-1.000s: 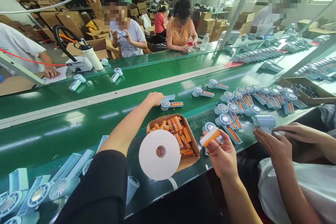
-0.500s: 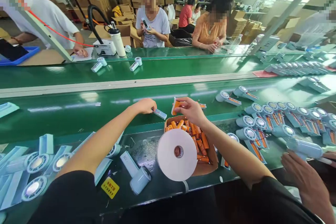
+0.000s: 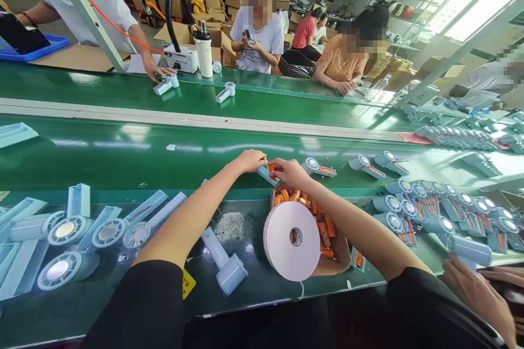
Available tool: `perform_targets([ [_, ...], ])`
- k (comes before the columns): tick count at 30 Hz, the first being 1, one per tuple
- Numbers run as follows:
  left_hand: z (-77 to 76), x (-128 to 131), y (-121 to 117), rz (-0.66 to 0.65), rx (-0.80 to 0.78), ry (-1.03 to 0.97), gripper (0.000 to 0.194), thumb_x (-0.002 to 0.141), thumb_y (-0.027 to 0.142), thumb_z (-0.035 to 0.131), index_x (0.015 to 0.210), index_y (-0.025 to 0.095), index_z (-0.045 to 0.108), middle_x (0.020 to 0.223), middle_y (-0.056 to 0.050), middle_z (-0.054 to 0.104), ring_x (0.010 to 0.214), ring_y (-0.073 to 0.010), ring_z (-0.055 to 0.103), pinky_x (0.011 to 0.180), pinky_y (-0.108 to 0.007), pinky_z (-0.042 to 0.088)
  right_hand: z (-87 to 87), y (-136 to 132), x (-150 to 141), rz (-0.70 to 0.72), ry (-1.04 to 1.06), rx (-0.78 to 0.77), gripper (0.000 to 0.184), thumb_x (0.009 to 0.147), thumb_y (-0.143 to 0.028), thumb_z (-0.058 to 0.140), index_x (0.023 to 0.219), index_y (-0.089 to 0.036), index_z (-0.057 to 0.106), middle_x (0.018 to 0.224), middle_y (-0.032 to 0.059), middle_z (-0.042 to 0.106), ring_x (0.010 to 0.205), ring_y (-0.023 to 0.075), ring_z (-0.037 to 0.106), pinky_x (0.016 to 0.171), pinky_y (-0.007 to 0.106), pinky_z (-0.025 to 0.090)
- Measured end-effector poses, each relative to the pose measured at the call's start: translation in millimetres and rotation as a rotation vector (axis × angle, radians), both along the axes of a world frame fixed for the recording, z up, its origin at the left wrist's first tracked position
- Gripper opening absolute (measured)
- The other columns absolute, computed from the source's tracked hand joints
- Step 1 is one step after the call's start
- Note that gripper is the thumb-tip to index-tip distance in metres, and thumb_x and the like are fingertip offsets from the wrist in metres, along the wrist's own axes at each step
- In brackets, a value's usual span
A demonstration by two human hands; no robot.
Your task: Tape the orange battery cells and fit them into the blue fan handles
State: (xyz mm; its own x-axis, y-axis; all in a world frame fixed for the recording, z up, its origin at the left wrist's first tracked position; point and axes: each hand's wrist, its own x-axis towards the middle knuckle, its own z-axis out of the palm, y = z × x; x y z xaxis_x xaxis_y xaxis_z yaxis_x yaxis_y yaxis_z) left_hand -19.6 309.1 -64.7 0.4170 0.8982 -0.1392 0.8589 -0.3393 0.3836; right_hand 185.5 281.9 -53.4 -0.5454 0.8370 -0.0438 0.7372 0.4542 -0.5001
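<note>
My left hand (image 3: 249, 161) and my right hand (image 3: 290, 170) meet over the green belt (image 3: 123, 158), just beyond a cardboard box of orange batteries (image 3: 317, 218). Both are closed on one light blue fan part (image 3: 268, 174), with something orange between the fingers, likely a battery. A white roll of tape (image 3: 291, 240) stands on edge in front of the box. A finished-looking blue handheld fan (image 3: 225, 264) lies near the front edge, under my left arm.
Several blue fan units with orange batteries (image 3: 409, 202) lie in rows on the right; more fan parts (image 3: 73, 232) lie on the left. A co-worker's hand (image 3: 477, 294) holds a fan at lower right. Other people work across the belt.
My right hand came from the near side with an orange battery, crossed over the box and joined my left hand at the blue fan part. The view shifted left.
</note>
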Motion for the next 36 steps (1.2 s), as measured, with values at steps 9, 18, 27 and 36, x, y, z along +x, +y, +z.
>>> perform_targets([
  [9, -4.2, 15.9, 2.7, 0.057, -0.054, -0.093, 0.032, 0.104, 0.044, 0.065, 0.119, 0.017, 0.07, 0.121, -0.009, 0.072, 0.11, -0.0228, 0.07, 0.1, -0.047, 0.059, 14.2, -0.4, -5.3, 0.096, -0.44, 0.054, 0.032, 0.098, -0.021, 0.068, 0.13, -0.024, 0.074, 0.101, 0.0086, 0.083, 0.093, 0.0271, 0.078, 0.08, 0.031, 0.056],
  [18, 15.5, 26.2, -3.5, 0.148, -0.031, -0.074, 0.028, 0.105, 0.038, 0.062, 0.118, 0.016, 0.071, 0.118, -0.011, 0.075, 0.108, -0.0243, 0.072, 0.097, -0.046, 0.059, 48.5, 13.8, -35.3, 0.145, -0.485, 0.015, 0.015, 0.095, -0.025, 0.074, 0.102, -0.019, 0.086, 0.099, 0.0118, 0.084, 0.097, 0.0282, 0.079, 0.086, 0.032, 0.057],
  [27, 55.8, 31.6, -164.6, -0.597, 0.246, -0.091, 0.065, 0.084, 0.051, 0.08, 0.141, 0.025, 0.063, 0.153, -0.01, 0.063, 0.149, -0.035, 0.047, 0.13, -0.056, 0.029, 38.2, -173.5, 121.9, -0.337, 0.554, 0.151, 0.034, 0.103, -0.049, 0.058, 0.104, -0.023, 0.08, 0.087, 0.0058, 0.083, 0.079, 0.0218, 0.077, 0.079, 0.036, 0.063],
  [36, 58.2, 14.5, -256.7, -0.387, 0.629, -0.029, 0.064, 0.085, 0.039, 0.081, 0.142, 0.019, 0.062, 0.142, -0.016, 0.068, 0.147, -0.0449, 0.046, 0.118, -0.063, 0.048, -5.8, -303.5, 100.8, -0.369, 0.86, -0.546, 0.058, 0.086, -0.065, 0.077, 0.122, -0.02, 0.072, 0.072, -0.0007, 0.073, 0.054, 0.0123, 0.059, 0.051, 0.023, 0.047],
])
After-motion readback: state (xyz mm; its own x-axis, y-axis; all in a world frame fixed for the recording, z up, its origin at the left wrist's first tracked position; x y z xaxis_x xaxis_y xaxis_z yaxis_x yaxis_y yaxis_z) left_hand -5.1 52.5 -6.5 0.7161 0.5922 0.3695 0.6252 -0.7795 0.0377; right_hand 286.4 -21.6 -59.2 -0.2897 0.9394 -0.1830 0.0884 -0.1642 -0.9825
